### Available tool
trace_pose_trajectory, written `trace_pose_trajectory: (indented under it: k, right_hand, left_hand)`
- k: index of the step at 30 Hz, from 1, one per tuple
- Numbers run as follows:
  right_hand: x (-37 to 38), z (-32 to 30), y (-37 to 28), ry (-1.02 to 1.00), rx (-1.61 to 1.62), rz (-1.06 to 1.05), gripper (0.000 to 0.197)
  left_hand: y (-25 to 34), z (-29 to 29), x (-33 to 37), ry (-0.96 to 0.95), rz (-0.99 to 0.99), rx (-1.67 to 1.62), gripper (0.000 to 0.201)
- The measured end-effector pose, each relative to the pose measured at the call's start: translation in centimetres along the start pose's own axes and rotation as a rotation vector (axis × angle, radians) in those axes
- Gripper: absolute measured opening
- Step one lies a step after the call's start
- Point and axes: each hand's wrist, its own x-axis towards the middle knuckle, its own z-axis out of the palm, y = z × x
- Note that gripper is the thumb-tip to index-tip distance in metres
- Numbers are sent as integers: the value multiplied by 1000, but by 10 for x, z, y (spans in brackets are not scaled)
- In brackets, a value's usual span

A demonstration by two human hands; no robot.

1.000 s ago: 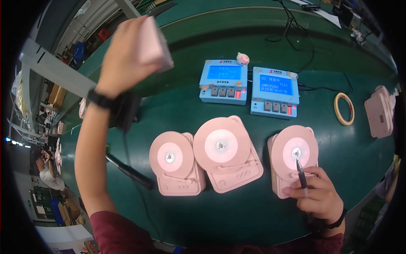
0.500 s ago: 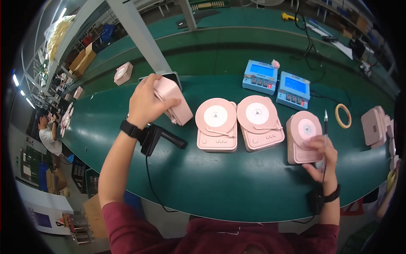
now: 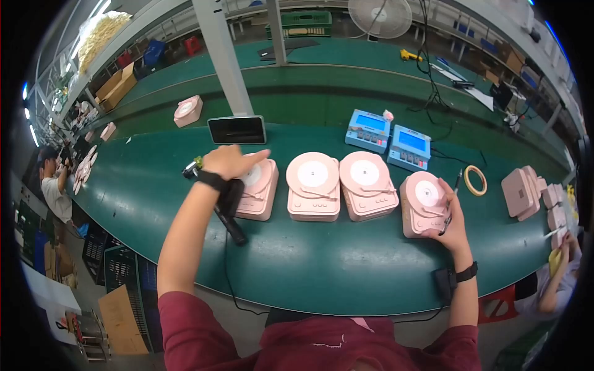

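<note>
Four pink record-player-shaped devices stand in a row before me. Over the far left part of the leftmost pink record player point(image 3: 265, 191) is my left hand point(image 3: 232, 162), its thumb stretched out along the far edge; its other fingers are mostly hidden. My right hand point(image 3: 455, 219) wraps round the right side of the rightmost pink record player point(image 3: 427, 195), also holding a dark pen point(image 3: 458, 179) slantwise. Between them stand two more pink record players, one left of centre point(image 3: 313, 185) and one right of it point(image 3: 369, 185). Both wrists wear black straps with small black devices.
A phone-like dark screen point(image 3: 237, 130) leans by the post. Two blue boxes with displays point(image 3: 369, 130) stand behind the row. A tape roll point(image 3: 475, 180) and more pink units point(image 3: 521, 193) lie right. A cable point(image 3: 229, 278) hangs from my left wrist. Another person's hands point(image 3: 560, 250) show far right.
My left hand has lowered the tilted record player onto the table, where it stands flat. My right hand has closed round the rightmost one, and the pen has swung lower. The view has shifted.
</note>
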Motion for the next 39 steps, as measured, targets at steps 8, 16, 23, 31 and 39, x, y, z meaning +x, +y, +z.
trace_pose_trajectory:
  k: [8,16,23,31,39]
  right_hand:
    - [1,-8,1,8,40,47,79]
    - [0,-15,-1,-27,20,85,76]
    - [4,-19,0,-58,-37,5,68]
    - [108,-29,-53,-50,-202,-133,68]
    - [258,45,-24,-435,-639,-15,72]
  left_hand:
    - [-28,-2,-42,-484,7,-658,76]
    - [-40,22,-29,-533,314,-878,94]
    - [-46,44,-26,-578,302,-1236,109]
    - [-51,52,-23,-562,322,-1287,109]
    - [-49,52,-23,-567,352,-1283,107]
